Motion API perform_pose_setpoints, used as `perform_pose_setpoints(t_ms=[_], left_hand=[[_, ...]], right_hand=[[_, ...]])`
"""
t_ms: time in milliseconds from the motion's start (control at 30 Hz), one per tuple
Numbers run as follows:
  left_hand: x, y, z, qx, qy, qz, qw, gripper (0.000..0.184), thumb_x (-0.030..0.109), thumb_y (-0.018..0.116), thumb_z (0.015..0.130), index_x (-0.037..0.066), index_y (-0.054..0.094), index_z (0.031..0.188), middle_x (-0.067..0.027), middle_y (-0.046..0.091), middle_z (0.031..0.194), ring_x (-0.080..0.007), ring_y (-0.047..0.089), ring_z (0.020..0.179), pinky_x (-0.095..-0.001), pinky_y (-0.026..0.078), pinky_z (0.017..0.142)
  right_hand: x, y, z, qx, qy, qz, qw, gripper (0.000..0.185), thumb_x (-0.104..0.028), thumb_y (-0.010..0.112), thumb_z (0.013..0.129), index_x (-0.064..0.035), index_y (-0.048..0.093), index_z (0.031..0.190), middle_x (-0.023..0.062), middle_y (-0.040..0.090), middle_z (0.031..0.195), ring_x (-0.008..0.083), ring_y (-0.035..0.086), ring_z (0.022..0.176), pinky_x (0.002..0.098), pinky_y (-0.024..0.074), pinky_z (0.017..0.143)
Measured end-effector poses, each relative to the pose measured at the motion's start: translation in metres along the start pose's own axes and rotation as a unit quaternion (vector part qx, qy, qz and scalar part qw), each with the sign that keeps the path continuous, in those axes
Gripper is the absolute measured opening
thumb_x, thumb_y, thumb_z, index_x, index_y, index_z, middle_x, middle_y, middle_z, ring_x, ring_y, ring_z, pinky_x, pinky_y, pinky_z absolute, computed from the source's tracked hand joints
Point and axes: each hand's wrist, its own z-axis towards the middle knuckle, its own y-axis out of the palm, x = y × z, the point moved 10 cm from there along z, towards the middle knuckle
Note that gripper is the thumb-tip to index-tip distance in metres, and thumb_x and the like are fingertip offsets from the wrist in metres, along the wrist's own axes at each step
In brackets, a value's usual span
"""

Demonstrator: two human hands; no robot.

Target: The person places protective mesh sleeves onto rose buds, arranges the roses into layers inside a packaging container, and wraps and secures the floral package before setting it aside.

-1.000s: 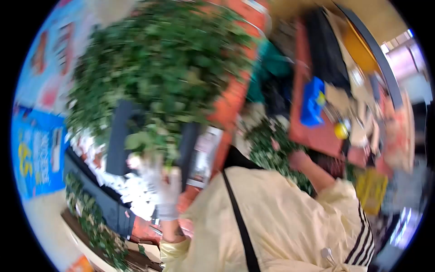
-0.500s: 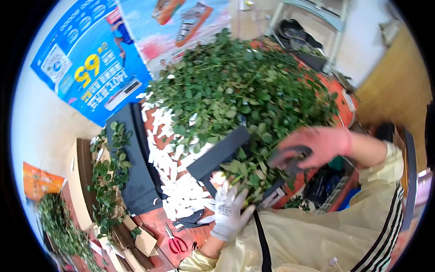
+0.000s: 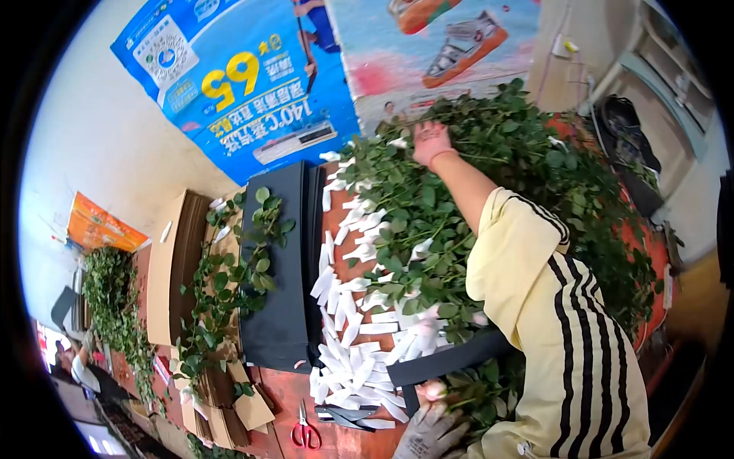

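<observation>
Landmark: white strips point(image 3: 355, 371) on red table point(image 3: 284, 394). Leafy stem pile point(image 3: 432, 203), white-wrapped heads among it, right of the strips and on past their far end. Right hand, pink glove point(image 3: 433, 143), arm stretched over the pile, beyond strips' far end; fingers at the leaves, can't tell if grip holds a stem. Left hand, pale glove point(image 3: 430, 434), at strips' near right corner, right beside pink rose point(image 3: 433, 390); grip unclear. Black band point(image 3: 451, 358) right of strips. Black sheets point(image 3: 279, 306) left; red-handled scissors point(image 3: 304, 426) near-left.
</observation>
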Motion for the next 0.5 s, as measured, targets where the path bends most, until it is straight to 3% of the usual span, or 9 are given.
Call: perform_pose_setpoints(t_ms=[33,67,167,267,333,400,500], left_hand=[[-0.002,0.002,0.002,-0.026,-0.005,-0.002,1.000,0.051,0.031,0.068,0.064,0.009,0.061,0.109,-0.0156,0.052,0.118,-0.0413,0.043,0.115,-0.0590,0.035,0.094],[-0.004,0.004,0.005,-0.052,-0.007,-0.005,0.999,0.047,0.027,0.066,0.065,0.010,0.061,0.108,-0.0147,0.053,0.117,-0.0395,0.045,0.112,-0.0578,0.036,0.093],[-0.011,0.013,-0.001,-0.017,0.033,0.035,0.999,0.039,0.019,0.057,0.070,0.013,0.062,0.108,-0.0126,0.054,0.115,-0.0368,0.046,0.110,-0.0548,0.038,0.092],[-0.018,0.024,-0.011,-0.018,0.018,-0.003,1.000,0.037,0.014,0.050,0.074,0.015,0.062,0.108,-0.0115,0.055,0.114,-0.0354,0.046,0.110,-0.0531,0.039,0.092],[-0.020,0.025,-0.014,-0.010,0.025,0.001,1.000,0.036,0.014,0.051,0.074,0.015,0.062,0.108,-0.0113,0.055,0.113,-0.0351,0.046,0.109,-0.0530,0.039,0.091],[-0.018,0.025,-0.018,-0.002,0.030,0.003,1.000,0.035,0.015,0.052,0.074,0.015,0.063,0.107,-0.0111,0.055,0.112,-0.0348,0.047,0.109,-0.0528,0.039,0.091],[-0.019,0.030,-0.016,-0.030,0.015,-0.021,0.999,0.033,0.014,0.052,0.074,0.015,0.063,0.105,-0.0118,0.056,0.112,-0.0339,0.047,0.109,-0.0536,0.040,0.090]], right_hand=[[0.009,0.010,0.005,-0.009,0.030,0.038,0.999,0.051,-0.025,0.045,0.081,-0.0012,0.043,0.126,0.0210,0.045,0.129,0.0370,0.042,0.121,0.0509,0.0329,0.100],[0.016,0.008,-0.001,-0.083,0.058,0.046,0.994,0.049,-0.021,0.043,0.083,-0.0008,0.042,0.127,0.0212,0.046,0.129,0.0360,0.043,0.122,0.0489,0.0332,0.100],[0.024,0.022,0.001,-0.108,0.057,0.058,0.991,0.044,-0.023,0.042,0.085,0.0008,0.046,0.122,0.0184,0.051,0.126,0.0309,0.049,0.118,0.0470,0.0340,0.100],[0.028,0.030,0.001,-0.099,0.017,0.070,0.992,0.040,-0.024,0.040,0.085,-0.0048,0.050,0.119,0.0159,0.054,0.123,0.0294,0.052,0.114,0.0439,0.0359,0.098],[0.037,0.019,0.007,-0.005,-0.038,0.017,0.999,0.036,-0.014,0.044,0.081,-0.0112,0.054,0.115,0.0136,0.059,0.113,0.0305,0.055,0.109,0.0391,0.0420,0.093],[0.066,-0.025,-0.003,0.079,-0.011,0.062,0.995,0.036,-0.014,0.047,0.080,-0.0140,0.056,0.115,0.0115,0.058,0.116,0.0300,0.054,0.109,0.0382,0.0419,0.094],[0.096,-0.078,-0.029,0.116,-0.031,0.072,0.990,0.046,-0.016,0.053,0.079,-0.0138,0.049,0.125,0.0129,0.052,0.127,0.0310,0.051,0.115,0.0410,0.0393,0.097]])
